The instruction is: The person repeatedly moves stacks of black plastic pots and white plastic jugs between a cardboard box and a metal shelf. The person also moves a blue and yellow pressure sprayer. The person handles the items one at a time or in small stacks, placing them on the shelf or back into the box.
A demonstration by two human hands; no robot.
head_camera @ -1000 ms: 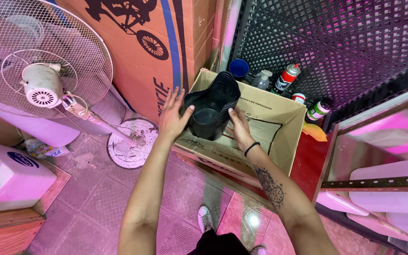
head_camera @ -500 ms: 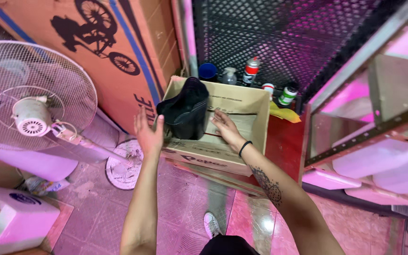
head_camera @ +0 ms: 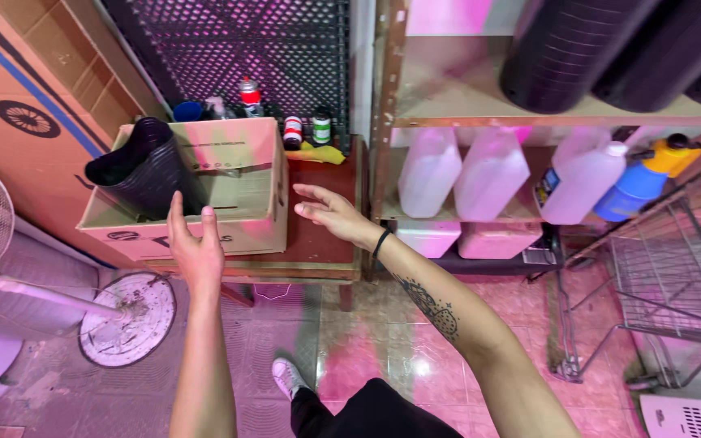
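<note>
Black pot stack point(head_camera: 141, 166) seen leaning in cardboard box point(head_camera: 237, 231), long axis tilted up-left. Left hand point(head_camera: 195, 247) nearer, just below-right of it; right hand point(head_camera: 328, 212) further right. Both hands spread, nothing held

Open air btwn left hand point(head_camera: 195, 247) and right hand point(head_camera: 328, 212), both empty, fingers spread. Cardboard box point(head_camera: 241, 231) front wall blocks straight ahead; black pot stack point(head_camera: 135, 170) fills its left end. Box's right half open from above. Shelf post point(head_camera: 381, 113) walls off right side.
</note>
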